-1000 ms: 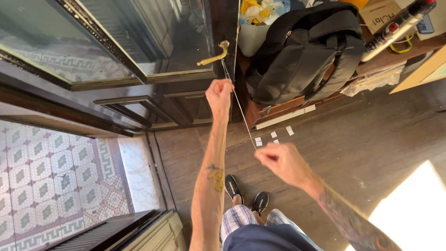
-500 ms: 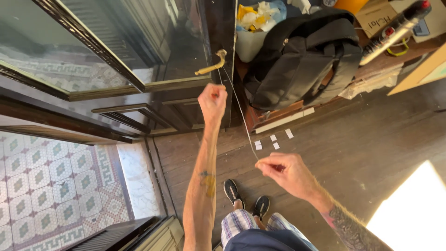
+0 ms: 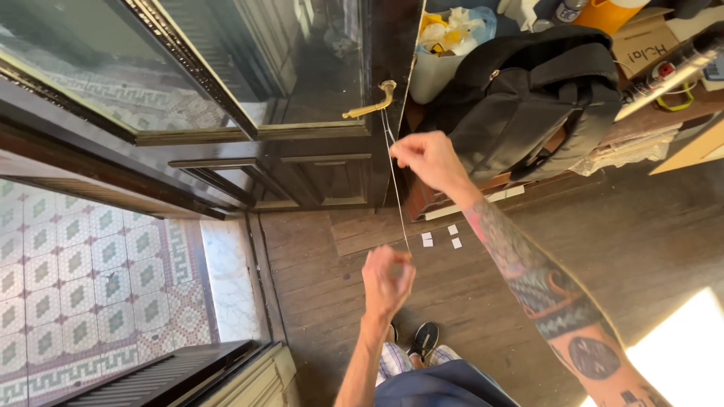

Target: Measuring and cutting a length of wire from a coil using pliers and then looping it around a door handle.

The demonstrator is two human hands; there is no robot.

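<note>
A thin pale string runs down from the brass door handle of a dark wooden glazed door. My right hand, on a tattooed arm, is raised just below the handle and pinches the string near its top. Lower down, over the wooden floor, my left hand is closed on the string's bottom end. The string is stretched taut between my two hands.
A black backpack leans right of the door beside a white bucket of rags and a cardboard box. Small white paper pieces lie on the dark floorboards. Patterned tiles lie outside. My shoes show below.
My hands have swapped heights. The left hand came down from the handle to the string's low end. The right hand rose from low on the string to just under the handle.
</note>
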